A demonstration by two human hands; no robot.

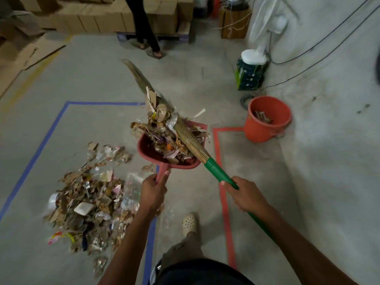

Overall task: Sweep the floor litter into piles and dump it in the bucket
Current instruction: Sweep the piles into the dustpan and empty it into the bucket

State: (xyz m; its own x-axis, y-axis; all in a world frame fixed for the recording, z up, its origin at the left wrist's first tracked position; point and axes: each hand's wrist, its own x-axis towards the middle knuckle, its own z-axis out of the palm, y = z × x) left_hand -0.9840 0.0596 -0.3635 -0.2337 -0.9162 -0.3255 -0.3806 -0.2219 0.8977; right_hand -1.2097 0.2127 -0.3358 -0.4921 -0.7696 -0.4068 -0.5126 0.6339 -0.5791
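Left hand [153, 190]: grip curled tight round the handle of the red dustpan [144, 148]. The pan is off the floor, near the centre of view. It's heaped with a litter load [160, 134] (cardboard scraps, foil, wrappers), and some hangs over the 10 o'clock edge.

Right hand [244, 195]: grip wrapped round the green shaft of the broom [218, 171]. The bristles lie across the top of the load, tip reaching out toward 11 o'clock.

Orange bucket [261, 130] is at 3 o'clock of the pan, upright on the floor, well apart from it, with a few scraps inside.

Floor pile [88, 204] sits at 7 o'clock of the pan, inside the blue tape [41, 140] outline. Red tape [225, 202] runs at 5 o'clock, below the bucket.

Light shoe [190, 222] at 6 o'clock. Another person's legs [146, 27] at 12 o'clock, in front of cardboard boxes [92, 21]. Green carton [249, 75] by the wall, at 12 o'clock of the bucket.
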